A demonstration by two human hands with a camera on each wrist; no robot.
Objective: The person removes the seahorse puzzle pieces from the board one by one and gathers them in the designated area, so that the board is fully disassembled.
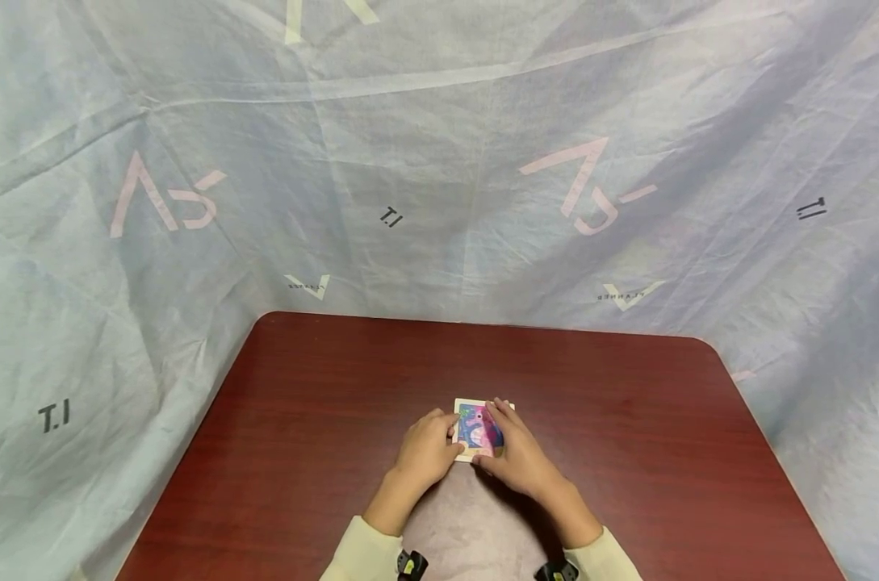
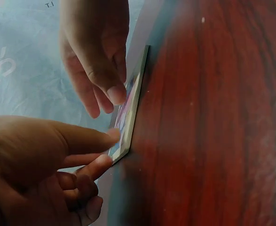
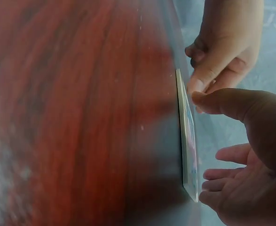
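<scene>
A thin square picture board (image 1: pixel 475 436) lies on the table, with a pink cartoon figure on a blue ground inside a pale border. At its left edge, my left hand (image 1: pixel 426 446) holds it with thumb and index finger; the other fingers are curled in the left wrist view. Across the right part of the board reaches my right hand (image 1: pixel 521 452), its fingers extended loosely toward the far right corner and its thumb by the near edge. That hand covers part of the picture. Seen nearly edge-on, the board (image 3: pixel 189 141) looks thin and flat in the right wrist view.
The dark red wooden table (image 1: pixel 323 379) has rounded far corners. Pale printed cloth (image 1: pixel 454 161) hangs behind and at both sides of it. Light sleeves (image 1: pixel 366 553) and black wrist straps show at the near edge.
</scene>
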